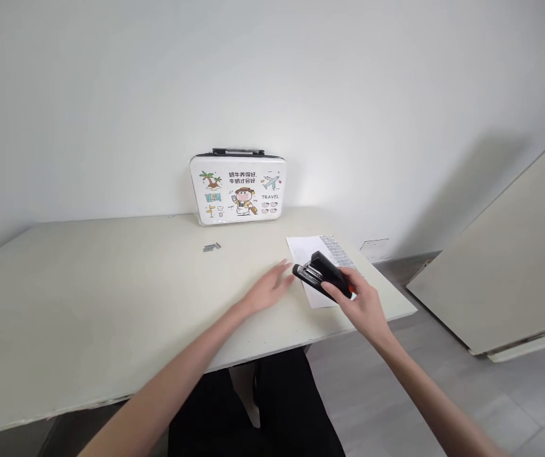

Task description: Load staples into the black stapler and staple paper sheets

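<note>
My right hand (360, 301) grips a black stapler (328, 274) by its rear end, holding it above the sheets of paper. The stapler's nose points left, and its jaws stand apart, with metal showing between them. Just left of that nose is my left hand (268, 289), its fingers apart and nothing in it. White paper (309, 298) lies on the table under the stapler, partly hidden by it. A printed grid pattern (335, 249) shows at the paper's upper right. Several grey staple strips (212, 247) rest on the table farther back and left.
A white case (238, 190) with cartoon prints and a black handle stands against the wall at the back of the white table (110, 304). The table's right edge is close to my right hand. To the right stands a pale panel (505, 266) above the grey floor.
</note>
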Tool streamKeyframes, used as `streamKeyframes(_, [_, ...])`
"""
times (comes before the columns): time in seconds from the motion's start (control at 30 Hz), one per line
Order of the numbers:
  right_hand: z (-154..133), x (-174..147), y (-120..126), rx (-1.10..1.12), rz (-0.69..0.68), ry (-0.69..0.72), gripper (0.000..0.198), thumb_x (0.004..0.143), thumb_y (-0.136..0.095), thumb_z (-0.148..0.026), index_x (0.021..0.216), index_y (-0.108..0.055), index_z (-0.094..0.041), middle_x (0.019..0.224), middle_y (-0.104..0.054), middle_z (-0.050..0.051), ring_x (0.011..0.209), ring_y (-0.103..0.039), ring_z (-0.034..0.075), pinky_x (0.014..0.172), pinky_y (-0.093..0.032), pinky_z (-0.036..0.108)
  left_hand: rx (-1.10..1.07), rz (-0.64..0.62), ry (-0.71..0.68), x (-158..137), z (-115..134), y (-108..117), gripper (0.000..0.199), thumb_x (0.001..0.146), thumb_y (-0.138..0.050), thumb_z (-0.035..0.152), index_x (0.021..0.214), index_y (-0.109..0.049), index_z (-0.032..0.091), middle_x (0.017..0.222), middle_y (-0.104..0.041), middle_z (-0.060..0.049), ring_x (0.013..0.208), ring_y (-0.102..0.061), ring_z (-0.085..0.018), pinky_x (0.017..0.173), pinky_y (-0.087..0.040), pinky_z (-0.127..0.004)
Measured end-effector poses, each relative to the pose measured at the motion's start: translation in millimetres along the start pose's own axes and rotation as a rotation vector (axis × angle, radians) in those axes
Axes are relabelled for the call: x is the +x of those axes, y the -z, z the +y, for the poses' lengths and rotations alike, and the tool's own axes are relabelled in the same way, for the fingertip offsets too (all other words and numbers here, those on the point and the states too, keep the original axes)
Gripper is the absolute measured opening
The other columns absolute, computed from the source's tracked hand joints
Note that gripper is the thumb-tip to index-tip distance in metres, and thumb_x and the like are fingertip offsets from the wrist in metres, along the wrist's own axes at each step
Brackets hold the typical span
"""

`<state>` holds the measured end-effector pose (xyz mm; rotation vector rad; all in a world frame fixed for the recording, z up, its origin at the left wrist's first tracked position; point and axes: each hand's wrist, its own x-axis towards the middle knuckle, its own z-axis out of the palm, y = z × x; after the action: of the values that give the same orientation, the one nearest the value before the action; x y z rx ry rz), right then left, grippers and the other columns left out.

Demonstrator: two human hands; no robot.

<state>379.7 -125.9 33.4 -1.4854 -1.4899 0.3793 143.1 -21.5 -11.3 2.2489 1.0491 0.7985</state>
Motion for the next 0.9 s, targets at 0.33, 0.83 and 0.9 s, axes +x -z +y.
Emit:
streamKeyframes(0.33, [-25.0, 12.3, -113.1, 0.180, -0.411, 0.134, 0.031, 0.092, -0.070, -0.045, 0.115, -0.069, -0.026, 0.113, -0.078, 0.005, 0.102, -0.072, 0.027, 0.093, -0.054, 0.041, -0.760, 0.356, 0.343, -82.5, -64.7, 127.1, 0.056, 0.083, -0.078, 0.065, 0.112, -0.073, 0.017, 0.113, -0.077, -0.014, 0.101, -0.076, -0.032, 0.106, -0.052, -0.055])
streamKeyframes(0.83, [-15.1, 0.9, -155.3, 0.353, -0.251, 0.142, 0.040, 0.109, -0.033, -0.047, 0.122, -0.064, -0.025, 0.118, -0.075, 0.010, 0.113, -0.070, 0.023, 0.106, -0.053, 0.042, -0.676, 0.550, 0.331, -85.7, -67.3, 114.9, 0.041, 0.088, -0.076, 0.059, 0.098, -0.077, 0.019, 0.116, -0.075, -0.011, 0.119, -0.067, -0.029, 0.116, -0.044, -0.044])
streamKeyframes(0.9, [-16.0, 0.7, -156.1, 0.351, -0.243, 0.152, 0.040, 0.109, -0.034, -0.046, 0.123, -0.064, -0.024, 0.121, -0.073, 0.010, 0.115, -0.069, 0.024, 0.108, -0.051, 0.043, -0.660, 0.575, 0.335, -86.8, -69.0, 114.5, 0.040, 0.089, -0.076, 0.059, 0.097, -0.077, 0.020, 0.117, -0.075, -0.010, 0.121, -0.066, -0.029, 0.119, -0.042, -0.044])
